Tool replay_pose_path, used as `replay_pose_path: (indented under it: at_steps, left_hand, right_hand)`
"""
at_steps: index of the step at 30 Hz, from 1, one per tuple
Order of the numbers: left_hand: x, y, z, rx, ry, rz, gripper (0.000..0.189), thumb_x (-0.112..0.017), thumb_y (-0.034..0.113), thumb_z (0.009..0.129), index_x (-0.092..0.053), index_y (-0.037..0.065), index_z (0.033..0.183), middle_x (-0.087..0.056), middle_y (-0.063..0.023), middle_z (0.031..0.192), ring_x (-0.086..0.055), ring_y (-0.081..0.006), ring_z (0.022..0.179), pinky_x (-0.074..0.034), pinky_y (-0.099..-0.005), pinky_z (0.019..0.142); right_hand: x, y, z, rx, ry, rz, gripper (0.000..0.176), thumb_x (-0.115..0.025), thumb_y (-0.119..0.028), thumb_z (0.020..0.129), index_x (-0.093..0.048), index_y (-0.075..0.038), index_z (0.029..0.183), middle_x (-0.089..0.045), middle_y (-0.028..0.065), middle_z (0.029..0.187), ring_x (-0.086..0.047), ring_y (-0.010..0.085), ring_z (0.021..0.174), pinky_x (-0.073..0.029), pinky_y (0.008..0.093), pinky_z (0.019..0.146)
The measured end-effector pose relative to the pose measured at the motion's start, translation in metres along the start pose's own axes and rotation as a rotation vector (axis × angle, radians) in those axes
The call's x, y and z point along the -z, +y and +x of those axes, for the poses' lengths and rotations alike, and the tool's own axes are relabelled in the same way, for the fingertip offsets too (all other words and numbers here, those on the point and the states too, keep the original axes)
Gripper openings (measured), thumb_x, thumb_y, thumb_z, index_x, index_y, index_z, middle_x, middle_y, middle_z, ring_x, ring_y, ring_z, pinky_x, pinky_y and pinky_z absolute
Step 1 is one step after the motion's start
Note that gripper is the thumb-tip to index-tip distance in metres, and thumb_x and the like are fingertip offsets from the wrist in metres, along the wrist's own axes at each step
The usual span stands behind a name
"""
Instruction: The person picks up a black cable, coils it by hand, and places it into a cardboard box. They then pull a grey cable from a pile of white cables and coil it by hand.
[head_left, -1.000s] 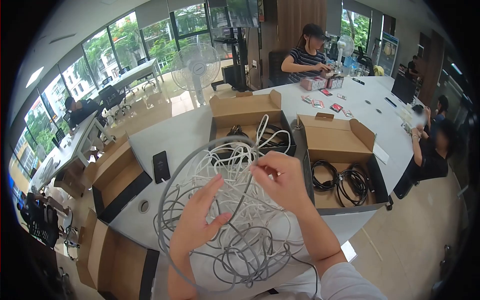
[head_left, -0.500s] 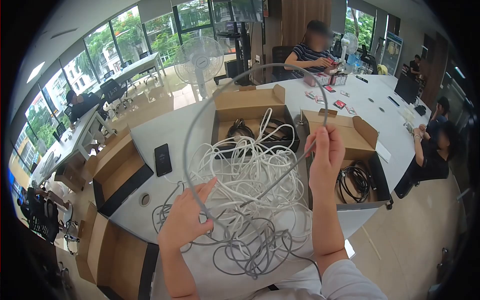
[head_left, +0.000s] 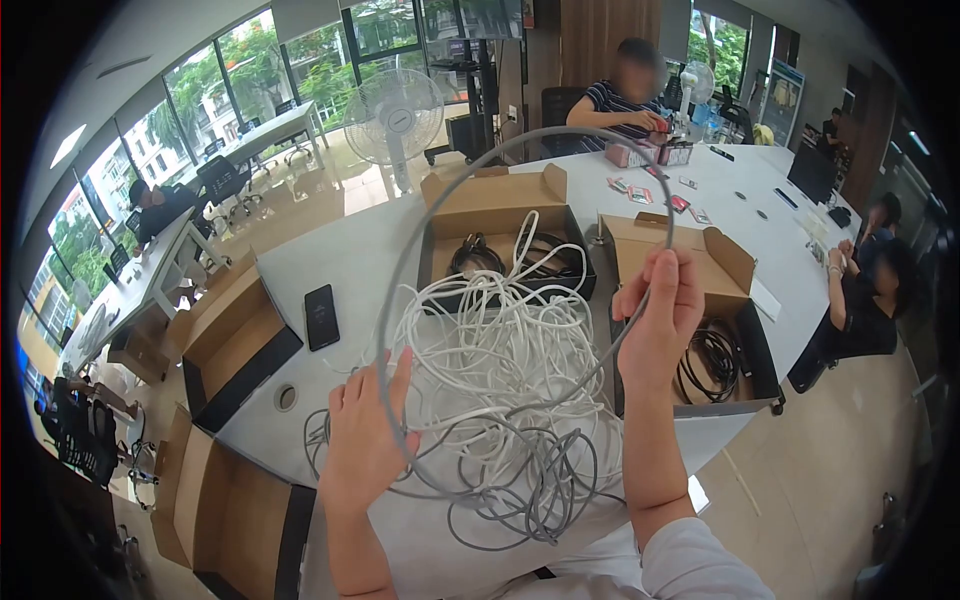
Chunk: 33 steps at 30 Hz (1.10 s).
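Observation:
My right hand is closed on a grey cable, pinching it between thumb and fingers. The cable rises from there in a big loop and comes down on the left side to my left hand. That hand has its fingers stretched and thumb apart, with the loop running across it by the thumb. Under the loop lies a tangled heap of white cable on the table. More grey cable is coiled loosely at the near side of the heap.
Open cardboard boxes with black cables stand behind the heap and at right. Two more open boxes line the left edge, near a phone. A person handles small packets across the table; another person sits at right.
My right hand has moved slightly right and the loop has shifted with it. My left hand has turned more upright. The near grey coils have slid a little to the right.

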<state>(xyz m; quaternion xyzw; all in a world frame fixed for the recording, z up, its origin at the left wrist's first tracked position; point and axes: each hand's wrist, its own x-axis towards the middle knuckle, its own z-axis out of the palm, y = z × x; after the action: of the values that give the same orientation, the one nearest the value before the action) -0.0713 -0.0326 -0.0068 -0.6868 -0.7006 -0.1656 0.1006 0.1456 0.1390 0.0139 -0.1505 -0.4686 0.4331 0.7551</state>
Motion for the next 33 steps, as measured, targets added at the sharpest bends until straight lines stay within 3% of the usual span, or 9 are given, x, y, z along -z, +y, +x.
replay_pose_path:
  at_steps: [2,5,8,11,14,17,20,26,33]
  left_hand:
    - [0.017,0.020,0.001,-0.017,0.061,-0.023,0.071,-0.067,0.005,0.066,-0.045,0.009,0.134,-0.050,-0.0155,0.120,-0.053,-0.0308,0.103,-0.043,-0.0398,0.083]
    - [0.009,0.035,-0.003,-0.002,0.109,-0.483,0.045,-0.069,0.009,0.070,-0.057,0.006,0.113,-0.055,-0.0147,0.112,-0.060,-0.0271,0.089,-0.048,-0.0352,0.071]
    - [0.005,0.053,-0.006,0.087,-0.014,-0.669,0.019,-0.068,0.013,0.078,-0.062,0.002,0.092,-0.062,-0.0131,0.088,-0.062,-0.0240,0.067,-0.048,-0.0319,0.056]
    - [-0.004,0.055,0.000,0.146,-0.092,-0.660,0.016,-0.066,0.013,0.081,-0.066,-0.001,0.089,-0.061,-0.0108,0.065,-0.053,-0.0215,0.050,-0.045,-0.0285,0.051]
    - [0.000,0.052,0.007,0.154,-0.294,-0.476,0.020,-0.064,0.018,0.083,-0.066,-0.002,0.086,-0.060,-0.0135,0.061,-0.058,-0.0241,0.051,-0.046,-0.0296,0.052]
    - [-0.018,0.049,0.003,0.100,-0.258,-0.542,0.021,-0.064,0.018,0.083,-0.065,0.000,0.093,-0.062,-0.0160,0.067,-0.064,-0.0272,0.060,-0.047,-0.0324,0.055]
    - [-0.029,0.041,0.006,0.027,-0.347,-0.519,0.023,-0.063,0.013,0.082,-0.063,0.000,0.100,-0.064,-0.0182,0.074,-0.065,-0.0320,0.068,-0.048,-0.0355,0.059]
    - [-0.054,0.037,0.008,0.040,-0.155,-0.587,0.023,-0.063,0.006,0.079,-0.062,-0.003,0.101,-0.064,-0.0203,0.083,-0.063,-0.0361,0.073,-0.048,-0.0387,0.063]
    - [-0.059,0.039,0.017,0.077,-0.087,-0.305,0.031,-0.066,0.010,0.077,-0.061,-0.003,0.105,-0.064,-0.0203,0.089,-0.063,-0.0354,0.078,-0.047,-0.0415,0.069]
  right_hand:
    - [0.000,0.001,-0.001,-0.009,-0.023,-0.020,0.019,-0.048,-0.021,0.098,-0.052,-0.003,0.091,-0.047,-0.0006,0.061,-0.040,0.0041,0.046,-0.033,0.0194,0.043]
    - [-0.001,0.005,-0.001,-0.017,-0.029,-0.002,0.018,-0.049,-0.018,0.098,-0.053,-0.002,0.091,-0.047,-0.0014,0.059,-0.041,0.0036,0.047,-0.031,0.0183,0.043]
    - [0.000,0.005,-0.001,-0.043,-0.070,0.001,0.018,-0.049,-0.018,0.097,-0.054,-0.002,0.090,-0.048,-0.0013,0.061,-0.040,0.0034,0.047,-0.031,0.0182,0.044]
    - [0.002,0.005,-0.001,-0.037,-0.096,0.002,0.016,-0.050,-0.015,0.097,-0.054,-0.001,0.093,-0.050,-0.0013,0.066,-0.042,0.0028,0.049,-0.032,0.0182,0.044]
    - [0.004,0.006,-0.001,-0.021,-0.121,0.009,0.016,-0.050,-0.015,0.097,-0.055,0.000,0.094,-0.051,-0.0014,0.069,-0.043,0.0024,0.050,-0.033,0.0181,0.045]
    - [0.006,0.008,0.001,0.011,-0.149,0.011,0.017,-0.050,-0.015,0.097,-0.055,0.001,0.093,-0.052,-0.0013,0.072,-0.043,0.0021,0.051,-0.033,0.0179,0.045]
    - [0.006,0.007,-0.001,0.054,-0.175,-0.006,0.017,-0.049,-0.015,0.097,-0.055,0.001,0.093,-0.051,-0.0014,0.073,-0.043,0.0019,0.052,-0.034,0.0177,0.046]
    - [0.003,-0.001,-0.006,0.109,-0.176,0.047,0.017,-0.048,-0.015,0.097,-0.053,0.000,0.092,-0.050,0.0000,0.073,-0.044,0.0027,0.054,-0.034,0.0178,0.046]
    - [0.002,-0.010,-0.016,0.251,-0.178,0.066,0.020,-0.045,-0.019,0.097,-0.050,-0.001,0.091,-0.044,0.0009,0.075,-0.041,0.0040,0.054,-0.034,0.0191,0.050]
